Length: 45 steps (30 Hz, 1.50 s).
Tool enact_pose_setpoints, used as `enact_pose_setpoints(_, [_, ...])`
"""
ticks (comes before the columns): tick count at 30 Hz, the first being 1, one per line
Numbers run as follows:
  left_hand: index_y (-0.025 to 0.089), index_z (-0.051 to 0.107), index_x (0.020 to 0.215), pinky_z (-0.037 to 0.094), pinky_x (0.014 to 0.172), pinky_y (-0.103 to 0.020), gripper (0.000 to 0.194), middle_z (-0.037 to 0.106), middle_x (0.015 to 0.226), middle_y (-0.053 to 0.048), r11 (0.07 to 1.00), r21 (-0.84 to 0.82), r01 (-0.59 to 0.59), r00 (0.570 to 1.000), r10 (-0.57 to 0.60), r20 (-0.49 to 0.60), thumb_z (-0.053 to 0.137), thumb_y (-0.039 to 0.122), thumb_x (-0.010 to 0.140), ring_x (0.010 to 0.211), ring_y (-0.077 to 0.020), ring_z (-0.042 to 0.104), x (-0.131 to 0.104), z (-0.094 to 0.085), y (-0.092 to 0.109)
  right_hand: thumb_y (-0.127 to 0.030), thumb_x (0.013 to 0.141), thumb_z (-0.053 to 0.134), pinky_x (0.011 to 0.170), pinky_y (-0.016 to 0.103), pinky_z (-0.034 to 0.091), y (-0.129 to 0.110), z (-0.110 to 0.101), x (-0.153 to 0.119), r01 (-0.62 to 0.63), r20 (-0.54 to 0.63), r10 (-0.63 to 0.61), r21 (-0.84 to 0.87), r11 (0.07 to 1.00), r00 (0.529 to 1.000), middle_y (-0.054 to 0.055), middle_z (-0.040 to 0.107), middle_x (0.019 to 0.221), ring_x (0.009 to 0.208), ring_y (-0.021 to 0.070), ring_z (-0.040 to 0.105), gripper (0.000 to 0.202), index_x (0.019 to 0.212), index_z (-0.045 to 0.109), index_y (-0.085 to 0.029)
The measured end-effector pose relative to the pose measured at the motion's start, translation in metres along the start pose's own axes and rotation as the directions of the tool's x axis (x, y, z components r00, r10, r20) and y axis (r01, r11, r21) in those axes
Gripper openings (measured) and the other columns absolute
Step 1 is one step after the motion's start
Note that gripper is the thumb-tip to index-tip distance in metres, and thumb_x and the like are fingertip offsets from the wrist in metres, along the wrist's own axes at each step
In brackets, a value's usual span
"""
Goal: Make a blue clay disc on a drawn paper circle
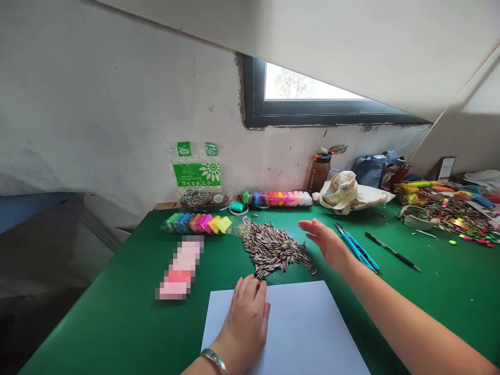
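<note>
A heap of striped sunflower seeds (pixel 273 247) lies on the green table (pixel 128 281). In front of it is a white sheet of paper (pixel 304 328). My left hand (pixel 248 317), with a silver bracelet at the wrist, rests palm down on the paper's left part, fingertips near the seeds, holding nothing visible. My right hand (pixel 322 242) is beside the right edge of the heap, fingers extended and nothing held. A blue utility knife (pixel 356 247) lies just right of it, with a black pen (pixel 392 251) farther right.
Packs of colored clay (pixel 199 223) (pixel 279 198) and a seed bag (pixel 199 179) stand or lie at the back. Behind the right hand are a brown bottle (pixel 319 172) and cloth bag (pixel 351 195). Mixed craft pieces (pixel 461 211) cover the far right; a blurred pink item (pixel 180 268) is left.
</note>
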<state>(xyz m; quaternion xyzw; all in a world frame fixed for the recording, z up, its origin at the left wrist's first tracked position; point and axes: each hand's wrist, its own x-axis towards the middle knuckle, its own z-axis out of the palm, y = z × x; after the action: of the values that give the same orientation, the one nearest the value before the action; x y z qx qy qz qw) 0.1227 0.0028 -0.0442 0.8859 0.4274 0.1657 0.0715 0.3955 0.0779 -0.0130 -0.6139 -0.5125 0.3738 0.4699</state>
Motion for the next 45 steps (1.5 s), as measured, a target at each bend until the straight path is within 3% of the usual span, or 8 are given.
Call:
enact_pose_setpoints(2, [0.011,0.05,0.124,0.035,0.103,-0.054,0.038,0.053,0.117,-0.015,1.0,0.023,0.008,1.0,-0.008,-0.002,0.041,0.014,0.087,0.121,-0.0302,0.043,0.001,0.002,0.001,-0.063,0.083,0.033,0.108,0.046,0.024,0.025,0.004,-0.007,-0.034,-0.186,0.009,-0.13,0.991,0.983,0.012,0.046,0.137,0.13,0.0278,0.036,0.067,0.127,0.052,-0.016])
enact_pose_setpoints(6, [0.01,0.051,0.124,0.035,0.102,-0.055,0.038,0.052,0.121,-0.016,0.999,0.042,0.023,1.0,-0.022,-0.009,0.041,0.015,0.088,0.124,-0.032,0.04,0.004,0.004,0.004,-0.057,0.081,0.041,0.11,0.047,0.019,0.053,0.029,-0.003,-0.013,-0.195,-0.037,-0.248,0.969,0.98,0.013,0.044,0.138,0.132,0.0292,0.032,0.066,0.13,0.048,-0.014])
enact_pose_setpoints(13, [0.013,0.054,0.121,0.034,0.104,-0.052,0.035,0.055,0.12,-0.013,0.996,0.044,0.072,0.996,-0.07,-0.055,0.041,0.018,0.089,0.123,-0.0304,0.04,0.003,0.007,0.006,-0.052,0.084,0.039,0.109,0.045,0.021,0.035,0.096,0.026,0.073,-0.103,-0.11,-0.315,0.946,0.989,0.016,0.046,0.136,0.131,0.0309,0.034,0.063,0.131,0.044,-0.011])
enact_pose_setpoints(18, [0.01,0.054,0.121,0.035,0.102,-0.052,0.035,0.055,0.117,-0.014,0.994,0.076,0.082,0.993,-0.075,-0.086,0.042,0.018,0.089,0.122,-0.0309,0.041,0.008,0.008,0.002,-0.054,0.086,0.032,0.106,0.047,0.025,0.019,0.123,0.03,0.09,-0.063,-0.115,-0.315,0.945,0.991,0.02,0.044,0.136,0.129,0.0331,0.036,0.068,0.134,0.04,-0.006])
enact_pose_setpoints(26, [0.009,0.054,0.119,0.035,0.102,-0.051,0.033,0.057,0.116,-0.015,0.992,0.066,0.111,0.991,-0.105,-0.079,0.045,0.018,0.088,0.122,-0.0297,0.043,0.018,0.001,0.0,-0.059,0.089,0.025,0.111,0.041,0.021,0.014,0.1,0.009,0.166,-0.046,-0.188,-0.292,0.942,0.981,0.013,0.037,0.143,0.133,0.0243,0.03,0.069,0.138,0.037,-0.011])
enact_pose_setpoints(32, [0.017,0.043,0.134,0.024,0.105,-0.061,0.051,0.041,0.14,-0.016,0.997,0.071,0.032,0.995,-0.038,0.089,0.043,0.044,0.091,0.134,-0.0356,0.027,-0.013,-0.025,0.008,-0.06,0.089,0.026,0.112,0.041,0.018,0.03,0.068,-0.037,0.092,-0.154,-0.134,-0.253,0.963,0.979,0.013,0.036,0.143,0.135,0.024,0.027,0.069,0.137,0.039,-0.012])
enact_pose_setpoints(37, [0.037,0.02,0.143,0.016,0.098,-0.074,0.073,0.021,0.15,-0.016,0.998,0.003,-0.066,0.94,0.061,0.337,0.041,0.068,0.081,0.136,-0.0425,0.014,-0.04,-0.025,0.006,-0.062,0.086,0.031,0.109,0.043,0.024,0.023,0.081,-0.036,-0.001,-0.208,-0.017,-0.086,0.996,0.978,0.013,0.04,0.141,0.131,0.0258,0.035,0.07,0.136,0.04,-0.014])
enact_pose_setpoints(45, [0.038,0.012,0.144,0.007,0.1,-0.073,0.072,0.012,0.152,-0.014,1.0,0.004,-0.03,0.932,0.026,0.361,0.039,0.066,0.083,0.137,-0.0403,0.005,-0.037,-0.02,0.005,-0.058,0.086,0.032,0.106,0.044,0.027,0.017,0.11,-0.013,0.019,-0.234,-0.036,-0.075,0.997,0.972,0.016,0.044,0.138,0.128,0.0281,0.038,0.069,0.136,0.04,-0.011])
